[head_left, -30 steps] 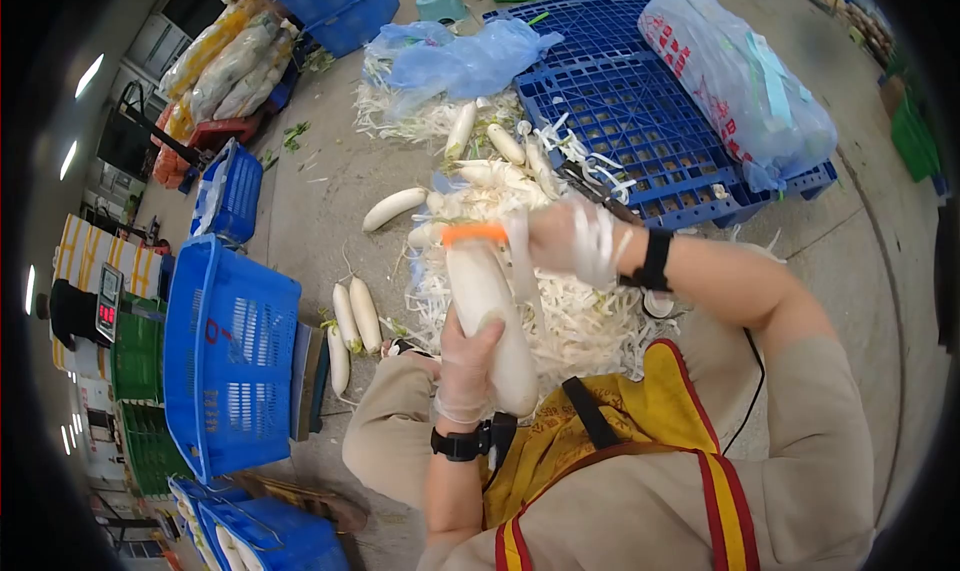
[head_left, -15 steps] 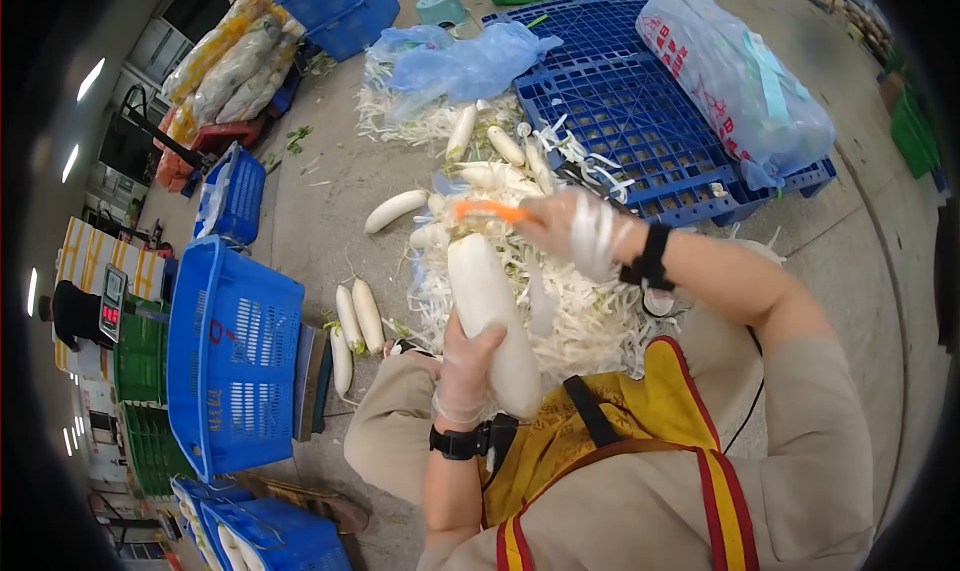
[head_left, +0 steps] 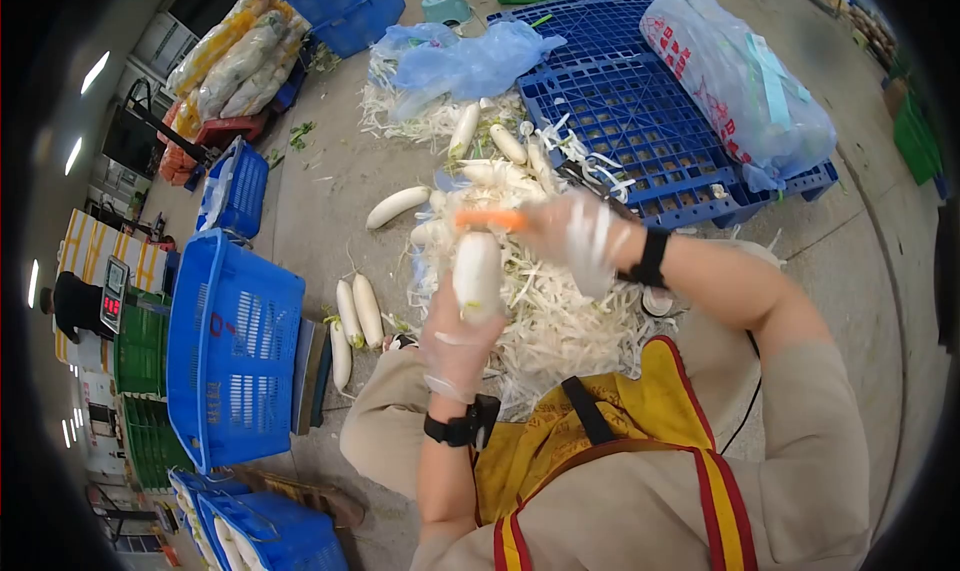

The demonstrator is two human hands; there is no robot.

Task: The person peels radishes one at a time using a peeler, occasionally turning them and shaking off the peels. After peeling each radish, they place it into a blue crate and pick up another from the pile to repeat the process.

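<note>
A white radish [head_left: 478,273] is gripped in my gloved left hand [head_left: 458,346], its far end pointing away from me and some green showing near my fingers. My right hand [head_left: 568,233], also gloved and blurred by motion, is closed around an orange peeler [head_left: 488,219] just past the radish's far end. Whether the blade touches the radish cannot be made out. Beneath both hands lies a heap of white peelings [head_left: 575,336]. Several whole radishes lie beyond it, among them one radish [head_left: 397,208] on the floor to the left.
Left of me stands a blue basket [head_left: 235,356], with three radishes [head_left: 350,316] on the floor beside it. A blue pallet [head_left: 625,101] bearing a stuffed plastic bag [head_left: 735,86] is at the back right. A blue plastic sheet [head_left: 470,61] covers more peelings. One person [head_left: 80,301] is at far left.
The radish in my left hand has turned from lying long toward me to pointing away, looking foreshortened. My left hand has moved slightly up; the peeler stays near the far end.
</note>
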